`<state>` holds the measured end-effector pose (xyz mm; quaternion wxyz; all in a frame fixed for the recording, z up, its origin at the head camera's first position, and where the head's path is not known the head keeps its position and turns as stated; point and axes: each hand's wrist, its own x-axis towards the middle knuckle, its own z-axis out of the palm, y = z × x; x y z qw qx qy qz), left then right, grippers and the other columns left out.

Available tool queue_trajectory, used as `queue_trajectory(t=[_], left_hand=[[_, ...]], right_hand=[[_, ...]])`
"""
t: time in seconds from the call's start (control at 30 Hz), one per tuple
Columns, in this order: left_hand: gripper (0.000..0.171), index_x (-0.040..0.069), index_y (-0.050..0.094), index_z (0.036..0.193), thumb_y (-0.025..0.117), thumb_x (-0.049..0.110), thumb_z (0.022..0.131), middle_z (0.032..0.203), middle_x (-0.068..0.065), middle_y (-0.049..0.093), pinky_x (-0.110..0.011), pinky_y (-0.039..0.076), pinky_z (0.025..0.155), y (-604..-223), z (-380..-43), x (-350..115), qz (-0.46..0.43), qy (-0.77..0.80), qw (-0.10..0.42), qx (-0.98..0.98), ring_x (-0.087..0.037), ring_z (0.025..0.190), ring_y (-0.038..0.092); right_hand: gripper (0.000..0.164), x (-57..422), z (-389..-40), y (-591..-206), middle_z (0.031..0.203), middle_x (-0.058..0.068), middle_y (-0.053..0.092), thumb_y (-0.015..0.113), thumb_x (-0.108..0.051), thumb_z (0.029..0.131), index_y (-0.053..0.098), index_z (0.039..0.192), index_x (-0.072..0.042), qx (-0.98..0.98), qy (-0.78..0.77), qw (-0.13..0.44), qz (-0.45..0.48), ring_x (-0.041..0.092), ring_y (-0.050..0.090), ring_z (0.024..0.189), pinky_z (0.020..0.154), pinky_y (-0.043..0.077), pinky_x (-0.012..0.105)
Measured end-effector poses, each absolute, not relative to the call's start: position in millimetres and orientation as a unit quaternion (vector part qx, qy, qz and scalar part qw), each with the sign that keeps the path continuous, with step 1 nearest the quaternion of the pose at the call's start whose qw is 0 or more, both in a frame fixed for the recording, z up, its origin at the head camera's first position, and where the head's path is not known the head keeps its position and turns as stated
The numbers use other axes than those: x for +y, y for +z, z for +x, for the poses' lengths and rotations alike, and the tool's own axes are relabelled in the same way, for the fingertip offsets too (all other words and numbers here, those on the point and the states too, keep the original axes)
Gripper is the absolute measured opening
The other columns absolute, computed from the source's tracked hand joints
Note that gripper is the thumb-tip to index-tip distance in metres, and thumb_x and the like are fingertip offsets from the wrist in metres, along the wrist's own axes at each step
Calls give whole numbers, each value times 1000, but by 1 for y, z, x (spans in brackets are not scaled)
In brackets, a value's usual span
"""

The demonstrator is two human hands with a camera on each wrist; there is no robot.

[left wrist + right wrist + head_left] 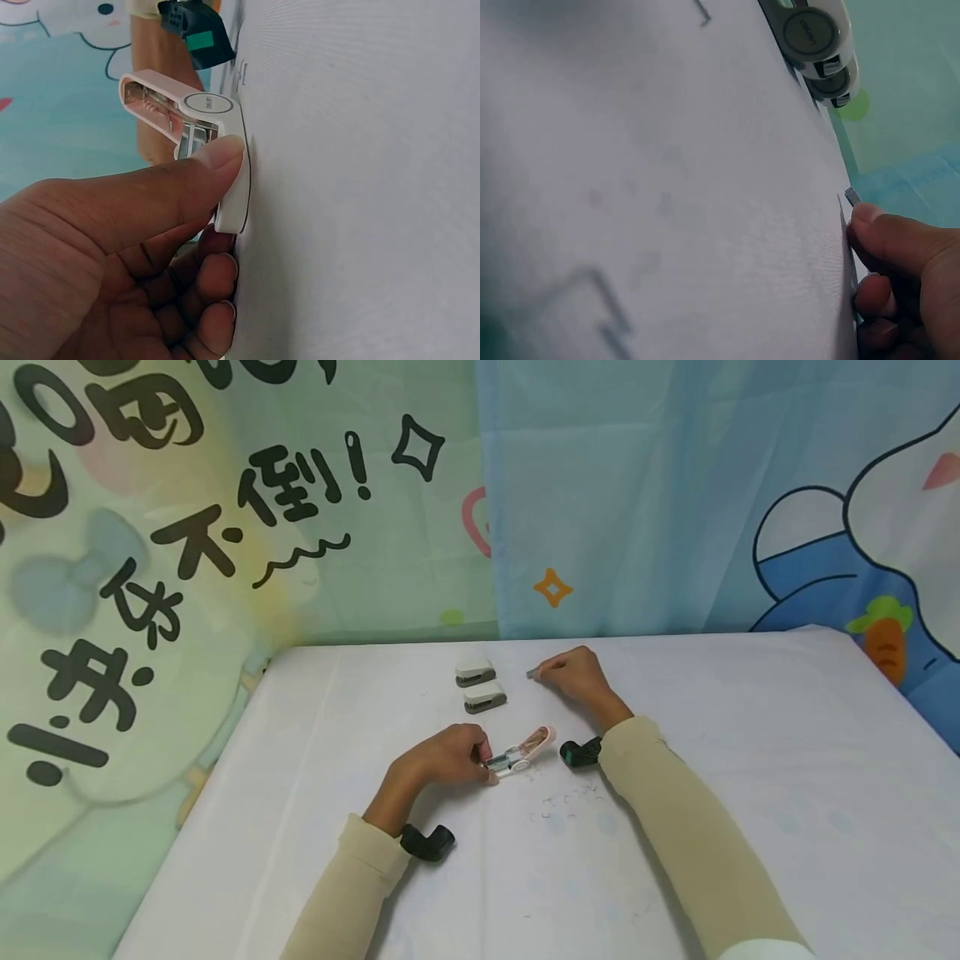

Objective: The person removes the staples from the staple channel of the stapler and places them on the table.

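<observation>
Beige sleeves (692,827) come nearest in the head view. Past them the left hand (448,754) pinches the near-left end of a pink-and-white stapler (519,764), its cover swung up and back; presumably this grip steadies the base and leaves the inside bare. The stapler's long axis runs slantwise out from those fingertips, the pink end pointing right and away from the wearer. Farther off, the right hand (577,677) pinches a short staple strip (532,674) jutting leftward past its fingertips, likely so one end stays free to aim. Two white-and-grey staplers (485,697) sit left of those fingertips, side by side; loose staples (547,800) scatter nearer the wearer.

Left wrist view: the thumb presses along the stapler's white side, the other fingers bent behind it, close to the tablecloth (360,187); the pink cover slants up beyond the thumb tip.

Right wrist view: a blurred staple lies closest, well apart from the fingers. Thumb and forefinger meet on the strip; its visible tip points away from them, roughly toward the white-and-grey pair.
</observation>
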<state>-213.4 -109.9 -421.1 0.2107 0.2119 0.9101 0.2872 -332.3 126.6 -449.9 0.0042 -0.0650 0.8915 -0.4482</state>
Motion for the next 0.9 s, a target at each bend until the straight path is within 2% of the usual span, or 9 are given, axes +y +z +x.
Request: queue_trajectory(t=[0.3, 0.5, 0.7, 0.9], left_hand=[[21, 9, 62, 88, 80, 16, 81, 82, 0, 56, -28, 41, 70, -426, -216, -111, 218, 293, 204, 908, -14, 77, 49], [20, 10, 62, 88, 79, 15, 81, 81, 0, 56, -29, 41, 69, -426, -216, -110, 218, 297, 204, 907, -14, 76, 49], [20, 10, 62, 88, 79, 16, 81, 82, -1, 56, -29, 41, 69, -424, -216, -110, 215, 298, 202, 908, -14, 76, 49], [21, 10, 62, 88, 80, 17, 81, 83, -1, 56, -29, 41, 70, -423, -216, -110, 213, 295, 207, 908, -14, 77, 49]], right_hand=[[12, 129, -335, -453, 98, 11, 73, 73, -13, 87, 78, 82, -3, 901, -427, 7, -82, 27, 65, 98, 81, 48, 38], [13, 133, -338, -455, 97, 10, 73, 73, -14, 87, 78, 89, -3, 899, -433, 8, -64, 24, 64, 93, 76, 46, 33], [14, 135, -337, -449, 95, 13, 73, 68, -10, 88, 77, 93, -1, 894, -445, 5, -58, 25, 62, 91, 75, 47, 35], [19, 142, -330, -438, 89, 12, 71, 63, -13, 92, 75, 100, -1, 901, -428, 37, -64, 21, 62, 79, 66, 46, 30]])
